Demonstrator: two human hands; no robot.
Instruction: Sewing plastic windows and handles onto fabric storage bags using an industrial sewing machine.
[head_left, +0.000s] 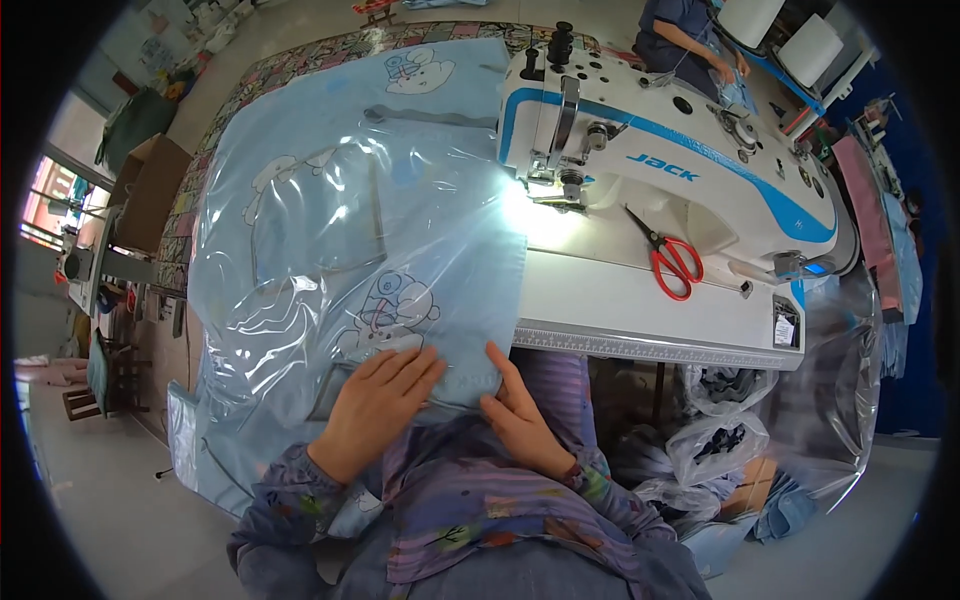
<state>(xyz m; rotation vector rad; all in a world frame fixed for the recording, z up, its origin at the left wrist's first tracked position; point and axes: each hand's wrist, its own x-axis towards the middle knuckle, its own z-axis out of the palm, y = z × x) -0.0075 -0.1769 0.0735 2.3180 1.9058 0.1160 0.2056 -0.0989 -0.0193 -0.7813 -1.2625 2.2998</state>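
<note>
Floor: smooth, pale grey floor (105,490) was noted on both sides of the room. Walls: a pale wall (85,88) stood at upper left; a dark blue wall or partition (915,360) closed the right side. Window: one barred window (45,200) at far left was bright. Furniture: the tabletop (290,62) showed a multicoloured patchwork print along its far and left margins. A brown wooden stool (83,404) stood at left, and a red stool (375,12) at the far end. An open cardboard box (152,192) stood between window and tabletop. Lighting: a white work light (516,203) glared near mid-view.
</note>
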